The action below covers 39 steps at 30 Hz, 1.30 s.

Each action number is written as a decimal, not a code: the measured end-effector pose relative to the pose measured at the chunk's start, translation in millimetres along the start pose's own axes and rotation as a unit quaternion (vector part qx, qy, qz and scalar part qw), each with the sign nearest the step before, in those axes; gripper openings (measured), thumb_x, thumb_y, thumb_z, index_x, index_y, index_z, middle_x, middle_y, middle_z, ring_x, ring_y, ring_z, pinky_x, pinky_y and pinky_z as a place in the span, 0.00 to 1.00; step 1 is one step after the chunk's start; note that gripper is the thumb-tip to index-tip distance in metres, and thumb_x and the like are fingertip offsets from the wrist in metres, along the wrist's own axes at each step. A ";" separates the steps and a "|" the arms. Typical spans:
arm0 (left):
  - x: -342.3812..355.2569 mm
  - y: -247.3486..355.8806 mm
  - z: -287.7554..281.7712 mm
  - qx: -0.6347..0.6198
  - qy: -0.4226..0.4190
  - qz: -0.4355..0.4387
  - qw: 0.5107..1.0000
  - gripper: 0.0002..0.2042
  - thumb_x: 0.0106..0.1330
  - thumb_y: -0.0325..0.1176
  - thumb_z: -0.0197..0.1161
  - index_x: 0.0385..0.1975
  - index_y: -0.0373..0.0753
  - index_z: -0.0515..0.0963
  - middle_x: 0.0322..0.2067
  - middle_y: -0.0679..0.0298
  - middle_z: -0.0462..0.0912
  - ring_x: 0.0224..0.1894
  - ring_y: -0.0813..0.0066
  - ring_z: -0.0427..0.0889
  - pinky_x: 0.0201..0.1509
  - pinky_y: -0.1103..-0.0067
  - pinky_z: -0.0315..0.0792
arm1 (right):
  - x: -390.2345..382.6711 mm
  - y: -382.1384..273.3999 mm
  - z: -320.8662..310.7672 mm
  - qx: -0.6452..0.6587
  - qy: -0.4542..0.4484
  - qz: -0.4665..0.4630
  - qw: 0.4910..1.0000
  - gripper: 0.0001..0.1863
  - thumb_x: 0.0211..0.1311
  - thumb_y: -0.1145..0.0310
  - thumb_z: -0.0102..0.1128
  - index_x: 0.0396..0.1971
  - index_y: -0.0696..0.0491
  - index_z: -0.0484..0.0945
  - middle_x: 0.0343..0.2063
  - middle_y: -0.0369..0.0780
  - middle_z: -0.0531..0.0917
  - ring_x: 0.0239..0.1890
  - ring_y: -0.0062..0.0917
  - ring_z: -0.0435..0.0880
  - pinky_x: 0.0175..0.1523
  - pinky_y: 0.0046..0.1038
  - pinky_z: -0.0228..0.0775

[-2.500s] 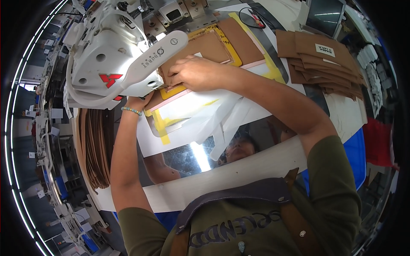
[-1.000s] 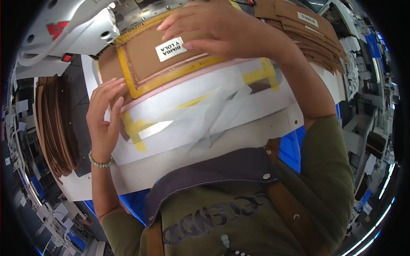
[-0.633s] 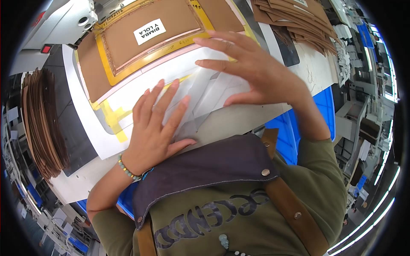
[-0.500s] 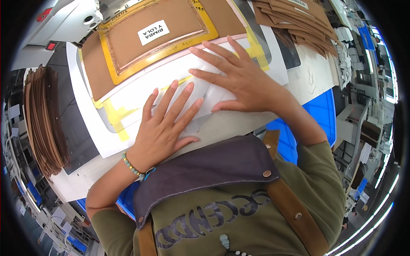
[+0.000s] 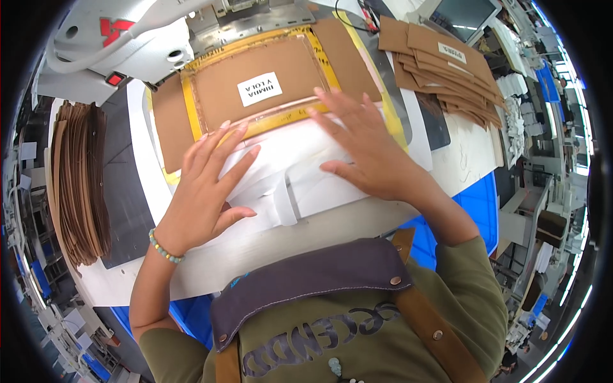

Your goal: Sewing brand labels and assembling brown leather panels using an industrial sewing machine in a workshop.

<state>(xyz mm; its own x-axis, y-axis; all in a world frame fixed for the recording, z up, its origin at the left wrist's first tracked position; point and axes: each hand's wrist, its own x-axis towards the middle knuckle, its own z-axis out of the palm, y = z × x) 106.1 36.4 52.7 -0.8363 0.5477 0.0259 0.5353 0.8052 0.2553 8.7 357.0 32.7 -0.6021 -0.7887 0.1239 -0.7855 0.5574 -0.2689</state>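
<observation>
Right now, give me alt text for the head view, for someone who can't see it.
A person's left hand and right hand, both open, are at the lower edge of a yellow frame lying over a brown panel with a white label. A white machine stands at upper left, with a left stack and a right stack of brown pieces.

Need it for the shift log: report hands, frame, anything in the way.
Left hand, right hand open, spread. Yellow frame on brown sheet, white label inside. Both hands' fingers overlap frame's near edge.
</observation>
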 end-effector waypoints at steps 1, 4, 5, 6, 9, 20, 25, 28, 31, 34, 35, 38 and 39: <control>-0.8 -2.8 -3.4 -0.018 0.019 -0.018 0.999 0.36 0.72 0.57 0.58 0.76 0.44 0.67 0.80 0.53 0.58 0.82 0.47 0.53 0.82 0.54 0.48 | 0.9 5.4 -7.5 0.012 0.001 0.011 1.000 0.39 0.76 0.44 0.56 0.78 0.51 0.61 0.80 0.45 0.58 0.83 0.43 0.50 0.82 0.59 0.35; 6.3 -14.7 -6.0 -0.027 0.042 -0.054 0.997 0.33 0.72 0.48 0.63 0.75 0.42 0.69 0.79 0.53 0.60 0.82 0.46 0.53 0.82 0.54 0.50 | 19.4 30.6 -19.3 -0.054 0.039 -0.003 0.998 0.35 0.77 0.52 0.57 0.76 0.55 0.64 0.77 0.45 0.65 0.81 0.42 0.56 0.82 0.55 0.43; 11.9 -20.1 -4.2 -0.024 0.054 -0.075 0.995 0.32 0.71 0.43 0.66 0.74 0.42 0.69 0.78 0.54 0.61 0.82 0.47 0.54 0.82 0.54 0.51 | 26.9 39.0 -20.4 -0.076 0.064 -0.021 0.995 0.34 0.76 0.55 0.57 0.75 0.56 0.65 0.76 0.44 0.67 0.80 0.41 0.58 0.81 0.55 0.45; 17.4 -24.1 -1.2 -0.027 0.060 -0.084 0.994 0.32 0.69 0.36 0.69 0.74 0.41 0.69 0.78 0.54 0.63 0.81 0.47 0.55 0.81 0.55 0.54 | 37.3 45.9 -16.9 -0.109 0.066 -0.035 0.991 0.30 0.75 0.62 0.58 0.72 0.57 0.69 0.74 0.43 0.70 0.79 0.39 0.62 0.79 0.54 0.51; 36.2 -35.1 9.5 -0.021 0.074 -0.068 0.995 0.31 0.71 0.36 0.67 0.74 0.41 0.69 0.77 0.54 0.63 0.81 0.47 0.55 0.81 0.56 0.54 | 66.4 60.2 -0.4 -0.145 0.041 -0.063 0.987 0.28 0.72 0.68 0.57 0.70 0.57 0.71 0.74 0.42 0.71 0.78 0.35 0.63 0.78 0.55 0.53; 57.8 -52.1 17.5 0.067 0.070 -0.091 0.991 0.29 0.74 0.43 0.64 0.74 0.43 0.70 0.76 0.52 0.65 0.78 0.44 0.61 0.79 0.56 0.58 | 99.1 73.0 16.3 -0.212 0.059 -0.069 0.973 0.27 0.63 0.75 0.59 0.65 0.56 0.76 0.69 0.42 0.77 0.73 0.34 0.72 0.75 0.54 0.58; 58.1 -55.6 21.7 0.103 0.107 -0.080 0.986 0.31 0.73 0.47 0.65 0.72 0.41 0.71 0.74 0.51 0.69 0.75 0.45 0.67 0.78 0.56 0.61 | 101.0 71.0 14.1 -0.198 0.087 -0.087 0.972 0.26 0.62 0.76 0.59 0.62 0.57 0.79 0.65 0.43 0.80 0.71 0.35 0.73 0.74 0.50 0.62; 59.2 -56.7 22.5 0.124 0.104 -0.083 0.983 0.30 0.73 0.49 0.64 0.71 0.39 0.73 0.73 0.50 0.70 0.74 0.45 0.68 0.77 0.57 0.62 | 102.1 71.4 11.6 -0.194 0.093 -0.098 0.972 0.24 0.62 0.76 0.58 0.60 0.57 0.80 0.63 0.43 0.81 0.71 0.35 0.74 0.73 0.46 0.64; 60.5 -57.6 22.4 0.131 0.103 -0.081 0.983 0.30 0.73 0.49 0.64 0.70 0.38 0.73 0.73 0.50 0.70 0.74 0.44 0.68 0.76 0.58 0.62 | 102.2 70.5 10.6 -0.191 0.090 -0.098 0.973 0.23 0.63 0.76 0.58 0.59 0.58 0.81 0.63 0.43 0.81 0.70 0.34 0.74 0.72 0.45 0.65; 61.2 -58.1 22.2 0.126 0.101 -0.082 0.983 0.30 0.73 0.49 0.64 0.70 0.38 0.73 0.73 0.51 0.71 0.74 0.45 0.68 0.76 0.58 0.63 | 102.2 68.2 10.1 -0.203 0.095 -0.102 0.969 0.23 0.63 0.76 0.58 0.59 0.59 0.81 0.62 0.43 0.82 0.69 0.34 0.76 0.71 0.45 0.66; 61.2 -58.3 22.1 0.123 0.100 -0.083 0.984 0.30 0.74 0.49 0.64 0.69 0.38 0.74 0.73 0.51 0.71 0.73 0.45 0.68 0.75 0.58 0.63 | 102.4 67.4 9.7 -0.208 0.094 -0.100 0.968 0.23 0.62 0.76 0.58 0.58 0.59 0.80 0.61 0.43 0.82 0.68 0.34 0.77 0.70 0.44 0.67; 61.4 -59.0 21.6 0.117 0.103 -0.081 0.984 0.30 0.74 0.49 0.64 0.69 0.37 0.74 0.72 0.52 0.72 0.73 0.45 0.69 0.74 0.58 0.65 | 103.9 65.9 6.6 -0.215 0.091 -0.105 0.967 0.22 0.62 0.75 0.58 0.58 0.60 0.80 0.60 0.44 0.83 0.66 0.34 0.78 0.68 0.41 0.68; 61.4 -59.4 21.3 0.115 0.113 -0.079 0.984 0.29 0.74 0.49 0.64 0.69 0.37 0.74 0.72 0.52 0.72 0.72 0.45 0.70 0.73 0.58 0.65 | 104.8 65.6 5.2 -0.213 0.102 -0.121 0.964 0.22 0.62 0.75 0.58 0.57 0.60 0.80 0.60 0.44 0.83 0.65 0.34 0.79 0.67 0.40 0.69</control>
<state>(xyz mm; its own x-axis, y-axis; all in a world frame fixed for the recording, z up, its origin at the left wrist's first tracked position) 25.5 27.0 18.5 -0.9028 0.3672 0.2241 0.3867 0.9209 0.0489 -105.3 309.6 23.0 -0.3748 -0.8664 0.3300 -0.8680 0.4529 0.2034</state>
